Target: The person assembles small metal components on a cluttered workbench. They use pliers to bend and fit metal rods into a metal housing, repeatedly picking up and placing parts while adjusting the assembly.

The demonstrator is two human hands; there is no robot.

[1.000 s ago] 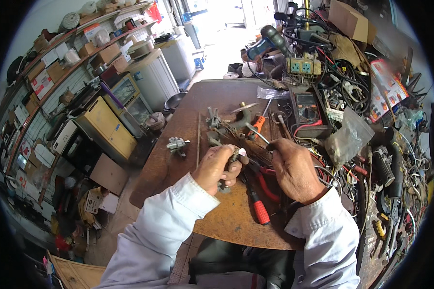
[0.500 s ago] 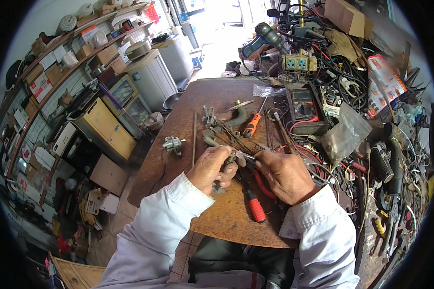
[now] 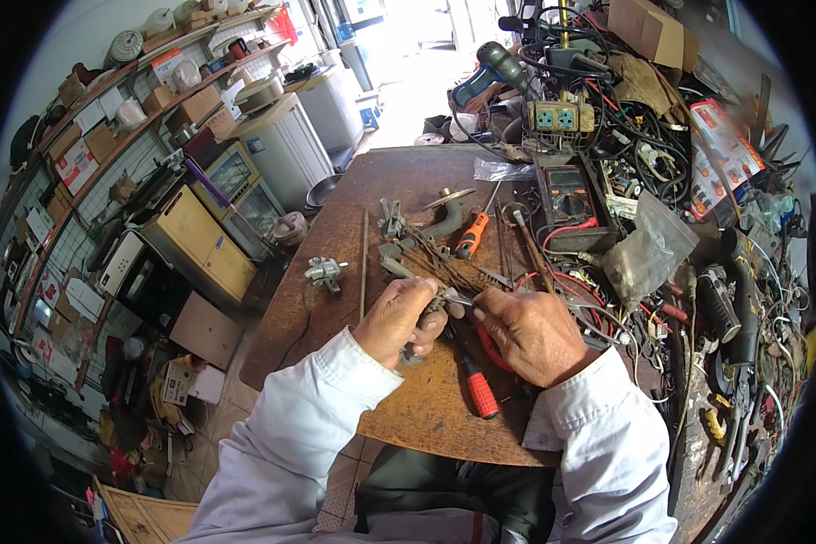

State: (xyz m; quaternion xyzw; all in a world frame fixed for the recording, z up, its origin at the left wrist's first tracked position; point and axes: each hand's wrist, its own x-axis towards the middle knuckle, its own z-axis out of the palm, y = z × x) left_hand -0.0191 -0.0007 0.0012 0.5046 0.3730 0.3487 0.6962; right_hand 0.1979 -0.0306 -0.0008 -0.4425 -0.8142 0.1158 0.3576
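Note:
Closed around a small, dull metal part (image 3: pixel 449 311), my left hand (image 3: pixel 395 317) is over the middle of the wooden table. My right hand (image 3: pixel 532 337) pinches a slim, shiny metal tool (image 3: pixel 461 298), whose tip meets the part; its handle is hidden in my fingers. Beneath my hands lie a red-handled screwdriver (image 3: pixel 481 395) and a red curved handle (image 3: pixel 491 348), partly covered by my right hand. Beyond them rest a bent metal pipe piece (image 3: pixel 449 220) and an orange screwdriver (image 3: pixel 471 240). Two cast metal fittings (image 3: pixel 325 272) sit farther left.
A multimeter (image 3: pixel 568 195) lies in a tray at the far right of the table (image 3: pixel 290 349). Tangled wires, tools and a clear plastic bag (image 3: pixel 651 249) crowd the right side. A thin rod (image 3: pixel 365 263) lies left of the pipe. Shelves (image 3: pixel 109 150) with boxes line the left wall.
My right hand has shifted slightly left, and the tool's angle against the metal part has changed a little. My left hand keeps its hold in nearly the same place.

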